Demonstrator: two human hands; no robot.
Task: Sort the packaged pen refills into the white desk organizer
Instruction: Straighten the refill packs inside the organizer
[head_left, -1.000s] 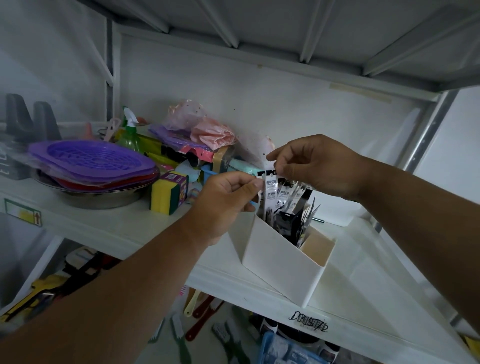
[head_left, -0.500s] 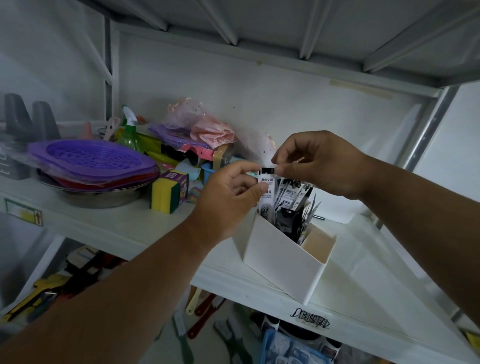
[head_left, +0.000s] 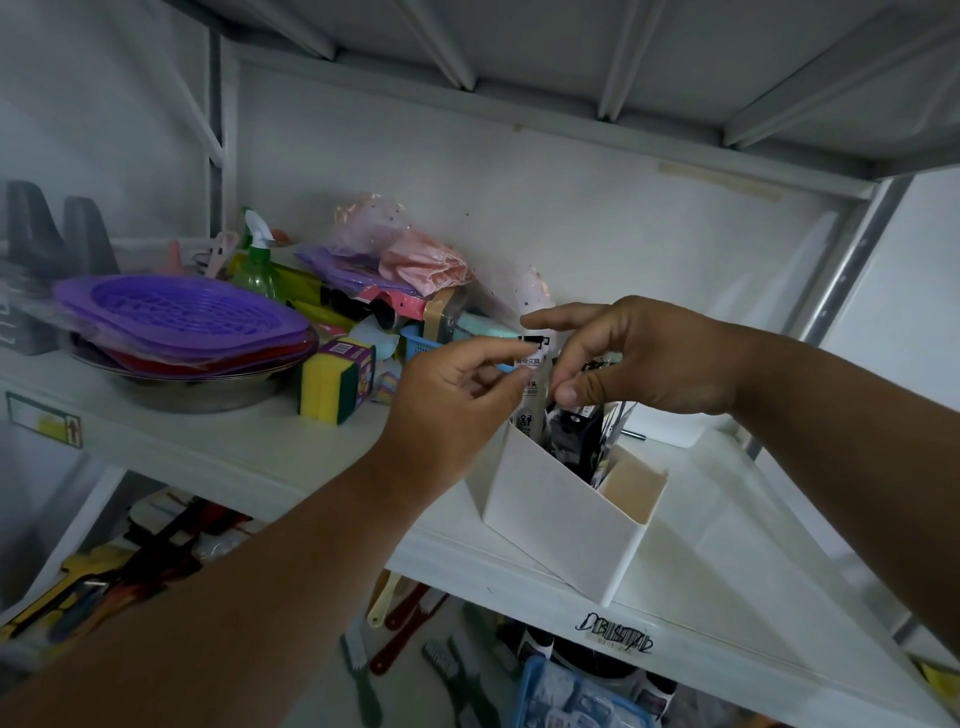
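While both hands work over the white desk organizer (head_left: 561, 525), I read the single head view like this. My left hand (head_left: 452, 410) has its fingers curled, thumb and forefinger pinching the upper part of one packaged refill (head_left: 531, 364), a white card with black print that stands upright in the organizer's big rear compartment. My right hand (head_left: 644, 358) hangs just beside it on the other side; its forefinger is stretched out over the pack's top and its thumb points down toward the dark packs (head_left: 571, 436) bunched in the same compartment. I cannot tell whether that thumb truly presses a pack or only hovers, so I call that grip apart and loose, holding nothing I can be sure of.

As for progress, I judge the job well along: a cluster of refill packs already stands in the rear compartment, and the one in my left grip looks partly seated. The small front compartment (head_left: 631, 491) shows no contents from here. I see no loose refill packs lying on the shelf (head_left: 249, 452) near the organizer, though the heap of household goods (head_left: 332, 387) to the left could hide some.
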